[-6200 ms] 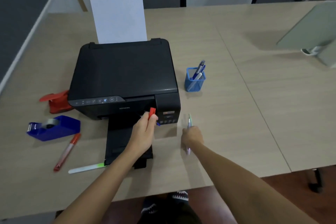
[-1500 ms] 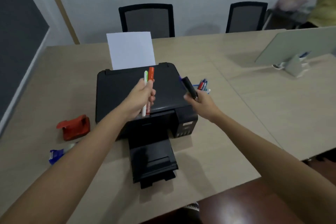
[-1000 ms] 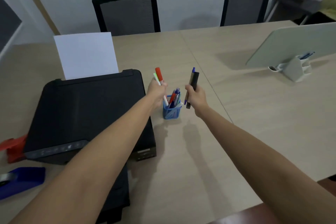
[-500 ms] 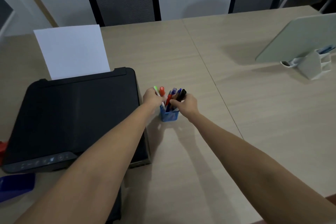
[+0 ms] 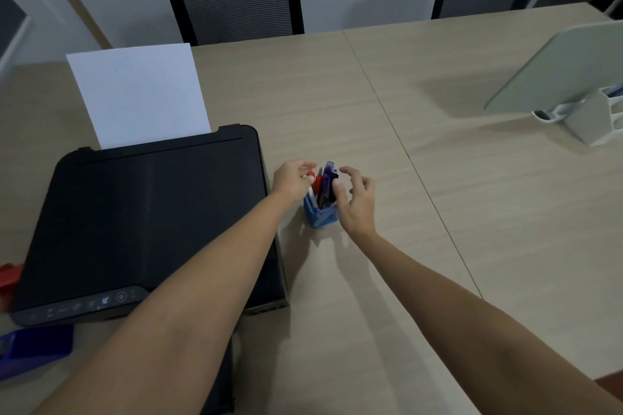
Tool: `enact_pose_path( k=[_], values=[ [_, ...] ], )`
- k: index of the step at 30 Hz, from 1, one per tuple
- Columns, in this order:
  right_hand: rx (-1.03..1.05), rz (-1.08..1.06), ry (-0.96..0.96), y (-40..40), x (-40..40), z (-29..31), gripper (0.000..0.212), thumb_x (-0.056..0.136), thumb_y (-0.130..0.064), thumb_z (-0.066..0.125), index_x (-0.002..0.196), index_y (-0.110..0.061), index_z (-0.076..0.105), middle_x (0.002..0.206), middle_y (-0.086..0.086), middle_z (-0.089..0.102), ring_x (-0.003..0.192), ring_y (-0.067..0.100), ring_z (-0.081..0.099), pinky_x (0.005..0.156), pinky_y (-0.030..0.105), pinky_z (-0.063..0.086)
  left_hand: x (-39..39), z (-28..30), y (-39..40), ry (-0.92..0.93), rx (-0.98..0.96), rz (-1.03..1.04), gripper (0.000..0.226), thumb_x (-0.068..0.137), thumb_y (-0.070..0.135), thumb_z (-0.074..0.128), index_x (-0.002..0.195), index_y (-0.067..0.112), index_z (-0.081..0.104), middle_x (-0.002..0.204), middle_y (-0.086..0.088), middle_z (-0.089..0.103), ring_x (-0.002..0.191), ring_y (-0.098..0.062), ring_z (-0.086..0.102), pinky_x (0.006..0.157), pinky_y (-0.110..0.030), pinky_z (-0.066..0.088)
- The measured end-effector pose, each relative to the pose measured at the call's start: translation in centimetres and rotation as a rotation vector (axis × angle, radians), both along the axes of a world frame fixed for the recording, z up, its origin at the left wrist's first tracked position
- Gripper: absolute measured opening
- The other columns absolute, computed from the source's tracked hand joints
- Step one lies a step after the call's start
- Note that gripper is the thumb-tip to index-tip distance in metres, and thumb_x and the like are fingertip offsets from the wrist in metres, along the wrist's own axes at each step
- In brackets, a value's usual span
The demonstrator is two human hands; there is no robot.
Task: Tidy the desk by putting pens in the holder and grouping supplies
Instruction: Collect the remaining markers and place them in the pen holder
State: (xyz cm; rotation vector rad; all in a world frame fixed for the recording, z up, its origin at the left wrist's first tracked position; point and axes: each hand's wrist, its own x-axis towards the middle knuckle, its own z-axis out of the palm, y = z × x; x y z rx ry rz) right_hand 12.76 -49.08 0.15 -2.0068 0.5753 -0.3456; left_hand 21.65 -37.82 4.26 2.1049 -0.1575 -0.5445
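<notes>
Pale bench (image 5: 337, 330), holder (image 5: 320, 216) mid-bench beside the printer (image 5: 151, 212), pens (image 5: 323, 184) standing inside. Left hand (image 5: 291, 178) pinches a marker top; right hand (image 5: 357, 202) spread, empty. A careless brush could tip it!

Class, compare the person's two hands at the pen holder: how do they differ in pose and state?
The left hand pinches the tops of pens standing in the blue holder; the right hand is open and empty, fingers spread. The left hand sits on the printer side, the right hand on the bare desk side. Both hover close around the holder.
</notes>
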Motion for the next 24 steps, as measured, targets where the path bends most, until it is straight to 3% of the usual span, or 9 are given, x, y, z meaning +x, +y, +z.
enact_pose_path(
  k=[3,6,8,9,11,13,16,20,24],
  values=[
    [0.085,0.001,0.009,0.0,0.3,-0.2,0.032,0.097,-0.033,0.046,0.126,-0.027,0.060,0.126,0.008,0.046,0.117,0.015,0.047,0.097,0.024,0.044,-0.3,0.0,0.4,0.185,-0.142,0.093,0.045,0.099,0.017,0.047,0.144,0.016,0.045,0.153,-0.005,0.041,0.143,-0.022,0.036,0.117,-0.037,0.028],
    [0.201,-0.032,0.078,-0.1,1.0,-0.4,0.037,0.094,-0.030,0.046,0.130,-0.030,0.057,0.130,0.003,0.060,0.124,0.017,0.052,0.105,0.032,0.043,-0.7,0.0,0.0,0.495,-0.187,0.207,0.051,0.102,0.023,0.038,0.151,0.025,0.026,0.161,-0.006,0.025,0.144,-0.038,0.029,0.113,-0.057,0.027],
    [0.384,-0.071,0.173,0.1,1.4,-0.6,0.044,0.088,-0.042,0.043,0.132,-0.038,0.050,0.130,-0.001,0.060,0.121,0.019,0.056,0.103,0.041,0.047,-0.8,0.7,-0.4,0.634,-0.242,0.257,0.038,0.102,0.019,0.035,0.139,0.013,0.041,0.148,-0.017,0.043,0.125,-0.041,0.051,0.099,-0.058,0.042],
    [0.464,-0.086,0.216,0.2,1.8,-1.0,0.048,0.083,-0.050,0.041,0.128,-0.038,0.053,0.130,-0.001,0.061,0.120,0.021,0.057,0.102,0.046,0.048,-0.7,0.9,-0.6,0.668,-0.278,0.283,0.029,0.101,0.016,0.034,0.120,0.007,0.054,0.132,-0.019,0.057,0.106,-0.036,0.062,0.086,-0.051,0.050],
    [0.556,-0.087,0.256,0.3,2.5,-2.3,0.055,0.075,-0.057,0.037,0.106,-0.023,0.066,0.113,0.008,0.069,0.105,0.029,0.065,0.090,0.050,0.054,0.2,0.8,-0.7,0.647,-0.312,0.357,0.027,0.093,0.013,0.036,0.080,0.008,0.059,0.097,-0.017,0.065,0.075,-0.029,0.064,0.072,-0.040,0.055],
    [0.613,-0.065,0.273,0.4,3.3,-3.6,0.066,0.072,-0.059,0.036,0.096,-0.005,0.064,0.090,0.020,0.068,0.083,0.032,0.064,0.069,0.044,0.051,1.4,-0.2,-0.6,0.615,-0.305,0.421,0.028,0.085,0.017,0.036,0.065,0.010,0.054,0.086,-0.018,0.063,0.071,-0.030,0.064,0.078,-0.044,0.057],
    [0.626,-0.012,0.272,0.5,4.3,-4.5,0.073,0.074,-0.064,0.033,0.100,-0.003,0.063,0.103,0.031,0.066,0.077,0.026,0.058,0.066,0.039,0.044,1.8,-0.2,-0.2,0.615,-0.244,0.465,0.038,0.091,0.030,0.030,0.081,0.010,0.060,0.093,-0.016,0.067,0.085,-0.032,0.067,0.080,-0.045,0.058],
    [0.633,0.039,0.281,0.8,4.6,-3.2,0.071,0.080,-0.062,0.031,0.104,-0.005,0.065,0.106,0.030,0.067,0.080,0.028,0.059,0.072,0.046,0.052,1.1,1.1,-0.2,0.596,-0.226,0.468,0.045,0.094,0.031,0.024,0.086,0.008,0.062,0.090,-0.016,0.068,0.076,-0.030,0.065,0.065,-0.035,0.056],
    [0.622,0.064,0.321,0.5,4.6,-2.8,0.071,0.082,-0.062,0.029,0.109,-0.007,0.065,0.104,0.029,0.066,0.081,0.027,0.056,0.069,0.038,0.045,1.1,1.4,-0.1,0.597,-0.257,0.492,0.051,0.096,0.037,0.021,0.098,0.009,0.064,0.099,-0.017,0.070,0.084,-0.031,0.067,0.080,-0.041,0.058]
  ],
)
